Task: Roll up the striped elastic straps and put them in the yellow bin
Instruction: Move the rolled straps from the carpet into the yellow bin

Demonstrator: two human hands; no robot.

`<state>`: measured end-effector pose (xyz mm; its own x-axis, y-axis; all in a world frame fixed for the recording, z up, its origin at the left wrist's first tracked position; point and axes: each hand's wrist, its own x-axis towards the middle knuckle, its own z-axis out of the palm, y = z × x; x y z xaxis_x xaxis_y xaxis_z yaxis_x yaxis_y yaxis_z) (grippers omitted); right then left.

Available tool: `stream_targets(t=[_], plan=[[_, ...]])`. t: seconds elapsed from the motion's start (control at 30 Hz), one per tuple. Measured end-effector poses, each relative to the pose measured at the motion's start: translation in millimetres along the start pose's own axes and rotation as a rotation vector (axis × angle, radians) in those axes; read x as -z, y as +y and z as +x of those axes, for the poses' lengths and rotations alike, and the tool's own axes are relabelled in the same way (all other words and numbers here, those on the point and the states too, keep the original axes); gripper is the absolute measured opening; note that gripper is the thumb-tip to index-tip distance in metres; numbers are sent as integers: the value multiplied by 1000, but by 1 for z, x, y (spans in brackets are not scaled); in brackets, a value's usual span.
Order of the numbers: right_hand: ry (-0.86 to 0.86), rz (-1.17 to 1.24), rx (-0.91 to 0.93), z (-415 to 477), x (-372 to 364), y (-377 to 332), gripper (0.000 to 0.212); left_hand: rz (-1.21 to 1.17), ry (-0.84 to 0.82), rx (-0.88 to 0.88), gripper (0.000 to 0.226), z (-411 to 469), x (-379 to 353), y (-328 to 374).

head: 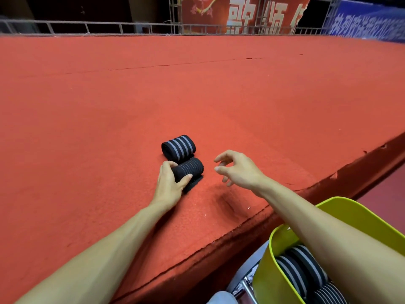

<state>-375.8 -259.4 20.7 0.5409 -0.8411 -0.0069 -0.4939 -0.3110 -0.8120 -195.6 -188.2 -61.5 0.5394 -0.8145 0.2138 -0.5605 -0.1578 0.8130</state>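
The left grip (169,183) is wrapped round the nearer strap (189,170), thumb on the near side and fingers over the far end. That probably keeps the coil from springing loose while its last short tail (194,182) lies flat on the red carpeted platform (109,106). The right grip (237,170) hovers just beside the roll, fingers loosely bent and holding nothing, seemingly ready to steady the roll's other end. A finished roll (178,147) lies touching or just behind this one, out of the way.

The yellow bin (268,270) sits below the platform's near edge (241,224), to the person's right, with rolled straps (300,266) already inside. The right forearm crosses over its mouth. The carpet stretches wide toward the far railing (87,27).
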Motion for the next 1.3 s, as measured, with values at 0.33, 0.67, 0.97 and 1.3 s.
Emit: stream_targets(t=[0.33, 0.67, 0.97, 1.3], plan=[[5, -79, -60, 47, -34, -14, 10, -218, 161, 166, 26, -3, 64, -47], [69, -5, -206, 130, -82, 10, 42, -341, 362, 191, 27, 2, 56, -68], [-21, 358, -380, 152, -100, -13, 51, -327, 365, 168, 27, 1, 54, -66], [-74, 357, -284, 122, -100, -30, 53, -425, 426, 239, 27, -7, 61, -57]])
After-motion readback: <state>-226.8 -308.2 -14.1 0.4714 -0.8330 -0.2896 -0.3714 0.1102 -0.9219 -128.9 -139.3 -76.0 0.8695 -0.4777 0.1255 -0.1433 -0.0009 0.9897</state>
